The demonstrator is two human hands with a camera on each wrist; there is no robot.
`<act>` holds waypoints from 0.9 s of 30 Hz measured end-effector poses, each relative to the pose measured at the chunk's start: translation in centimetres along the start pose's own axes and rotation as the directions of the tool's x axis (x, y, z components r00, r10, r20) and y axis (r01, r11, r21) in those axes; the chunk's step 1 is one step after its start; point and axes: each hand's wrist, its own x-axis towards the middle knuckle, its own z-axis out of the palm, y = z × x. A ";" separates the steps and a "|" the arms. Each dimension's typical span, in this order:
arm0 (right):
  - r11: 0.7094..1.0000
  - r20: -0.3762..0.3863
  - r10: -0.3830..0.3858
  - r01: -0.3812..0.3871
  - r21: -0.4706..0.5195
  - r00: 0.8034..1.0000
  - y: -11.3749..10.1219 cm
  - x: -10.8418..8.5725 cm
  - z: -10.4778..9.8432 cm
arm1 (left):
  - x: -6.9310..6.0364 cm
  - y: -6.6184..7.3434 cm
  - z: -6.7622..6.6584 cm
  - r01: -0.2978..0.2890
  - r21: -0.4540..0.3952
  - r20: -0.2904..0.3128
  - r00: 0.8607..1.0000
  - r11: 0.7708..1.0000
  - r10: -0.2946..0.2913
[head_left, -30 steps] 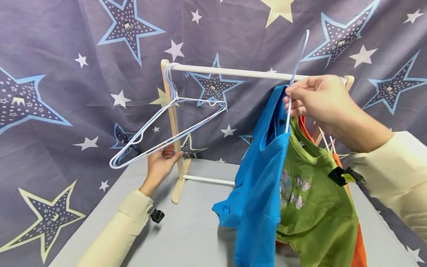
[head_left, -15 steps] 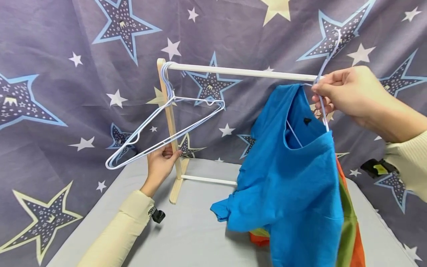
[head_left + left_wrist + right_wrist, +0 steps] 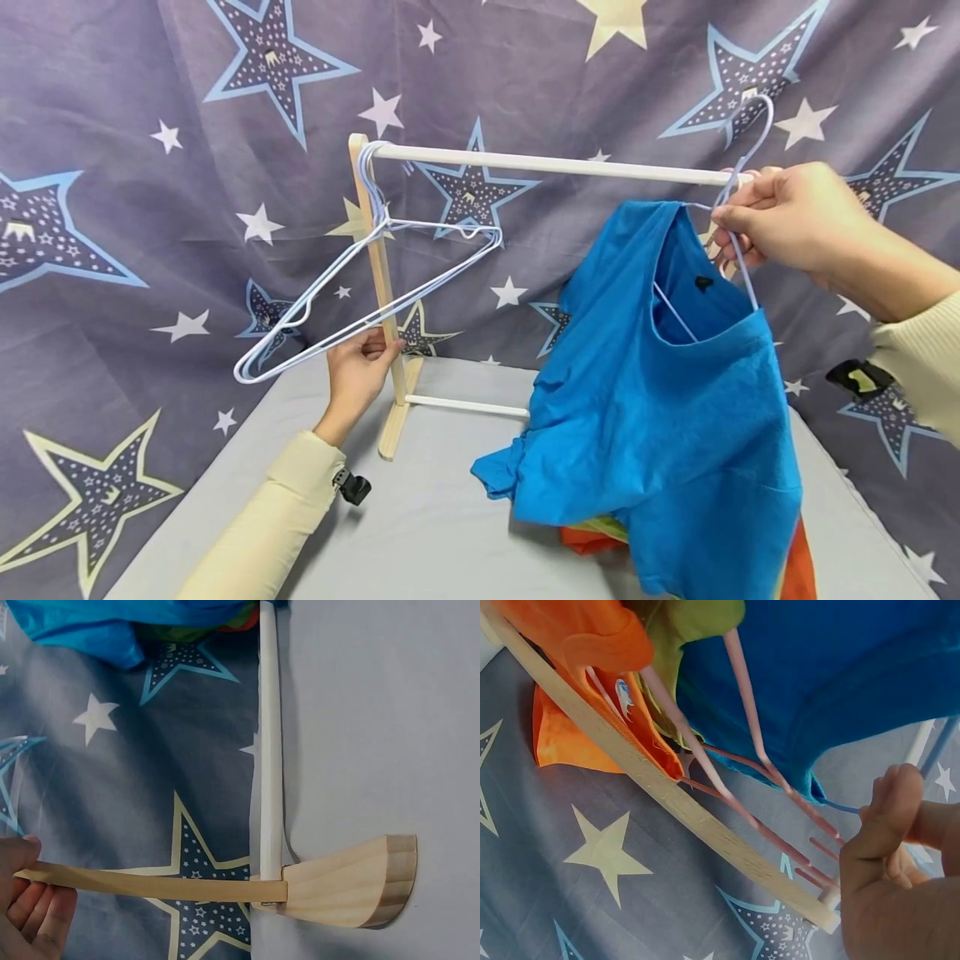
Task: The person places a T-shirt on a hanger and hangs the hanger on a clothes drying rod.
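In the head view my right hand pinches a pale blue wire hanger just below its hook, by the right end of the rack's white rail. A blue T-shirt hangs from this hanger. The hook stands above the rail; whether it touches the rail I cannot tell. My left hand grips the left wooden upright of the clothes rack, thumb on one side and fingers on the other, as the left wrist view also shows. In the right wrist view, a green shirt and an orange garment hang behind the blue one.
Several bare white and pale blue hangers hang at the rail's left end. Pinkish hangers bear the other garments. The rack's wooden foot stands on a grey surface. A star-print cloth hangs behind.
My right hand has carried the hanger and blue T-shirt to the right, in front of the green shirt, then slightly lower. The left hand keeps its grip on the upright.
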 end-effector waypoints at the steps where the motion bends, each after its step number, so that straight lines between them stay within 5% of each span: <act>1: 1.000 0.002 0.003 -0.003 -0.006 1.000 0.0 0.0 0.0 | 0.0 0.0 0.0 -0.001 0.002 -0.003 1.000 1.000 0.001; 27: 0.993 0.020 0.021 -0.019 -0.117 1.000 1.4 -0.8 3.5 | 0.0 -0.6 -0.2 -0.032 -0.009 -0.006 0.999 0.999 0.032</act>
